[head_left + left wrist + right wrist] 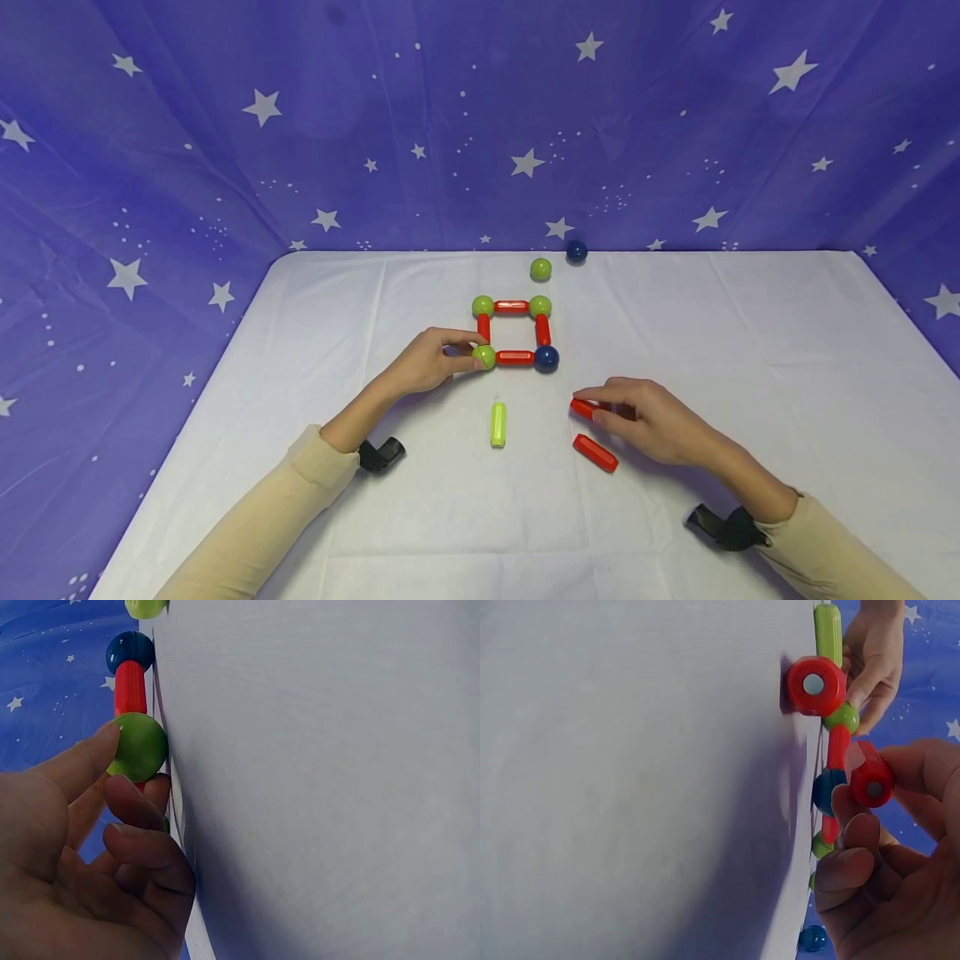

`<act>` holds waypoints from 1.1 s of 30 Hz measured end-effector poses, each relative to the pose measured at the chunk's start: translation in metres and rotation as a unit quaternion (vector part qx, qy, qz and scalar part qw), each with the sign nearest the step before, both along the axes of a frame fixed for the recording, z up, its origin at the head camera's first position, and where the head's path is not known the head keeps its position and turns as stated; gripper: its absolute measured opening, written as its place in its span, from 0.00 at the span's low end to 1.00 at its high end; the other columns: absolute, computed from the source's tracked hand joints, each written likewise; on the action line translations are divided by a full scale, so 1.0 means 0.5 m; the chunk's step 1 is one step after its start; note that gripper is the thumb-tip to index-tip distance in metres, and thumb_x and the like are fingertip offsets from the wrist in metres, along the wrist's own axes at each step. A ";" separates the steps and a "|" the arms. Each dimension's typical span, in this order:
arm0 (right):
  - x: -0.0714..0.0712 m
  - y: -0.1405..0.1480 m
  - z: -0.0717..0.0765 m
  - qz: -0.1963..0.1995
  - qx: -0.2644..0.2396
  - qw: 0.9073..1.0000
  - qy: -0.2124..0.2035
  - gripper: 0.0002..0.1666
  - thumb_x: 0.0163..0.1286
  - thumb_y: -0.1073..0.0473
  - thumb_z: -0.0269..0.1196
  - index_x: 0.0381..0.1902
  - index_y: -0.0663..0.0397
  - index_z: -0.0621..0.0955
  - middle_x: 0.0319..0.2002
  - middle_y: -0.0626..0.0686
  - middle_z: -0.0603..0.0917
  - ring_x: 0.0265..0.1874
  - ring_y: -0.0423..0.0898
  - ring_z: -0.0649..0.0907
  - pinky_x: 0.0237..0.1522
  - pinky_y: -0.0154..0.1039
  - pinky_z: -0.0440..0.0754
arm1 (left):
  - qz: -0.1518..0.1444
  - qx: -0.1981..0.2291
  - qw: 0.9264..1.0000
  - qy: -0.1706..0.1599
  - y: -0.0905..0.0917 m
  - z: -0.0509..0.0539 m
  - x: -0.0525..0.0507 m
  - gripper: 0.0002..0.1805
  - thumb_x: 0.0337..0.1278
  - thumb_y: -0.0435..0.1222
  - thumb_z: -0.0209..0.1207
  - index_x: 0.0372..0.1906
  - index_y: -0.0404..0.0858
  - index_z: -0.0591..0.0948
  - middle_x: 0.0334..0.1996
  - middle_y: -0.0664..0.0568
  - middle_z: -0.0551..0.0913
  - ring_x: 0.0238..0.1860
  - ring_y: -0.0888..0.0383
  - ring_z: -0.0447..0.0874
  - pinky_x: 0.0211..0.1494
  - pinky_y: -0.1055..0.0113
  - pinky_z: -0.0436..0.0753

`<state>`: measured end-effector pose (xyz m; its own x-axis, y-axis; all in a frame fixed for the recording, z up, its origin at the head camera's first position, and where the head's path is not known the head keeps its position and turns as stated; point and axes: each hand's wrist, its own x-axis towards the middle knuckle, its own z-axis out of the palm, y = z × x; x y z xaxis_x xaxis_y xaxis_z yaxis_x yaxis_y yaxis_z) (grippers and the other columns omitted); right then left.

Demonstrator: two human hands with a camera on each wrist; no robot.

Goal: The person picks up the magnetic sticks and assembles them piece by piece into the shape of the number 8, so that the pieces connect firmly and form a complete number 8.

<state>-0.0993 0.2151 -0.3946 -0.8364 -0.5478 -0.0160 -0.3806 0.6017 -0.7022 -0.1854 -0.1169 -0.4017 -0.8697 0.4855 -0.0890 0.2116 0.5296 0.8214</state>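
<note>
My left hand [429,363] pinches a green ball [488,355] between thumb and fingers. This ball is the near left corner of a square of red rods [515,357] lying on the table. The other corners are two green balls [540,307] and a dark blue ball [547,359]. My right hand [651,419] grips a loose red rod [866,776] by its sides, to the right of the square. The rod's end shows a silver disc in the right wrist view. Near that hand lies another red rod [596,454]. A yellow-green rod [498,425] lies in front of the square.
Behind the square sit a loose green ball [541,269] and, at the far edge, a dark blue ball [577,252]. A white cloth [420,525] covers the table. A purple starry curtain [480,108] hangs at the back and sides.
</note>
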 end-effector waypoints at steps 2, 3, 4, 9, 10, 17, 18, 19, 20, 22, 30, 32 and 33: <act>0.000 -0.004 -0.001 -0.010 -0.001 1.000 -0.002 0.20 0.66 0.63 0.67 0.57 0.52 0.83 0.32 0.41 0.80 0.27 0.42 0.75 0.27 0.33 0.74 | -0.001 0.002 1.000 -0.001 0.000 0.001 0.000 0.18 0.59 0.38 0.68 0.55 0.42 0.84 0.41 0.49 0.83 0.20 0.57 0.75 0.26 0.65 0.77; -0.001 -0.006 -0.001 -0.016 -0.002 1.000 -0.003 0.20 0.67 0.63 0.67 0.57 0.52 0.83 0.33 0.42 0.80 0.27 0.42 0.75 0.27 0.33 0.74 | -0.001 0.003 1.000 -0.002 0.000 0.001 0.000 0.18 0.59 0.38 0.68 0.55 0.42 0.84 0.41 0.49 0.83 0.20 0.57 0.75 0.26 0.65 0.77; -0.001 -0.008 -0.002 -0.023 -0.004 1.000 -0.004 0.20 0.67 0.64 0.67 0.57 0.52 0.83 0.34 0.42 0.81 0.27 0.42 0.76 0.27 0.33 0.74 | -0.001 0.004 1.000 -0.003 0.000 0.001 0.000 0.18 0.59 0.38 0.68 0.55 0.42 0.84 0.41 0.49 0.83 0.20 0.57 0.75 0.26 0.65 0.77; -0.008 -0.027 -0.005 -0.067 -0.008 0.998 -0.006 0.20 0.67 0.65 0.66 0.56 0.51 0.84 0.33 0.43 0.82 0.26 0.44 0.75 0.25 0.34 0.74 | -0.003 0.007 1.000 -0.004 0.001 0.000 -0.001 0.19 0.58 0.38 0.68 0.55 0.41 0.84 0.41 0.48 0.83 0.19 0.57 0.74 0.26 0.65 0.76; -0.010 -0.032 -0.006 -0.076 -0.008 0.997 -0.007 0.19 0.67 0.65 0.65 0.56 0.52 0.84 0.32 0.43 0.82 0.26 0.44 0.75 0.25 0.34 0.74 | -0.004 0.007 1.000 -0.003 0.001 -0.001 -0.001 0.19 0.58 0.38 0.68 0.55 0.41 0.84 0.41 0.48 0.83 0.19 0.57 0.74 0.26 0.65 0.76; -0.024 -0.065 -0.013 -0.137 0.000 0.991 -0.002 0.17 0.67 0.63 0.64 0.54 0.55 0.85 0.24 0.44 0.79 0.26 0.45 0.75 0.25 0.35 0.73 | -0.003 0.003 1.000 -0.003 0.000 0.000 -0.001 0.19 0.59 0.38 0.68 0.55 0.41 0.84 0.41 0.48 0.83 0.20 0.57 0.75 0.26 0.65 0.76; -0.025 -0.068 -0.014 -0.143 0.001 0.990 -0.001 0.17 0.67 0.63 0.64 0.54 0.55 0.85 0.24 0.45 0.79 0.26 0.45 0.75 0.25 0.35 0.72 | -0.002 0.002 1.000 -0.003 0.001 0.000 -0.001 0.18 0.59 0.38 0.68 0.55 0.42 0.84 0.41 0.48 0.83 0.20 0.57 0.75 0.26 0.65 0.77; -0.027 -0.071 -0.014 -0.150 0.002 0.989 0.000 0.17 0.67 0.63 0.64 0.54 0.56 0.85 0.23 0.45 0.79 0.25 0.45 0.75 0.25 0.36 0.72 | -0.002 0.001 1.000 -0.003 0.001 0.000 -0.001 0.18 0.59 0.38 0.68 0.55 0.42 0.84 0.41 0.49 0.83 0.20 0.57 0.75 0.26 0.65 0.77; -0.028 -0.073 -0.015 -0.156 0.001 0.988 -0.001 0.17 0.68 0.63 0.63 0.54 0.56 0.85 0.23 0.45 0.79 0.25 0.45 0.75 0.25 0.36 0.72 | -0.002 0.000 1.000 -0.002 0.001 0.000 -0.001 0.18 0.59 0.39 0.68 0.55 0.43 0.84 0.41 0.49 0.83 0.20 0.57 0.75 0.26 0.65 0.77; -0.030 -0.077 -0.015 -0.167 0.000 0.986 -0.003 0.17 0.68 0.63 0.62 0.54 0.57 0.85 0.23 0.46 0.79 0.24 0.46 0.74 0.25 0.36 0.71 | -0.003 0.000 1.000 -0.001 0.002 -0.001 -0.001 0.18 0.59 0.39 0.68 0.54 0.43 0.84 0.41 0.49 0.83 0.20 0.57 0.75 0.26 0.65 0.77; -0.032 -0.086 -0.012 -0.186 -0.001 0.982 -0.004 0.17 0.68 0.62 0.63 0.53 0.59 0.85 0.25 0.47 0.82 0.25 0.46 0.75 0.25 0.37 0.72 | -0.001 -0.001 1.000 -0.001 0.001 0.001 0.000 0.18 0.59 0.39 0.68 0.54 0.42 0.84 0.41 0.49 0.83 0.20 0.57 0.75 0.27 0.64 0.77; -0.032 -0.088 -0.013 -0.183 -0.001 0.983 -0.007 0.17 0.68 0.61 0.64 0.53 0.59 0.85 0.26 0.46 0.82 0.26 0.46 0.76 0.25 0.37 0.73 | -0.002 0.001 1.000 0.001 0.001 0.001 0.000 0.18 0.59 0.39 0.68 0.54 0.42 0.84 0.41 0.48 0.83 0.20 0.57 0.75 0.27 0.64 0.77; -0.032 -0.089 -0.013 -0.181 -0.002 0.983 -0.008 0.17 0.67 0.61 0.64 0.53 0.60 0.84 0.26 0.46 0.82 0.26 0.46 0.76 0.25 0.37 0.74 | -0.002 0.002 1.000 0.001 0.001 0.001 0.000 0.18 0.59 0.39 0.68 0.55 0.42 0.84 0.41 0.48 0.83 0.20 0.57 0.75 0.27 0.64 0.77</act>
<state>-0.1153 0.1707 -0.4010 -0.9765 -0.2135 -0.0286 -0.1308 0.6931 -0.7089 -0.1854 -0.1165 -0.4011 -0.8679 0.4895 -0.0852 0.2158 0.5259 0.8227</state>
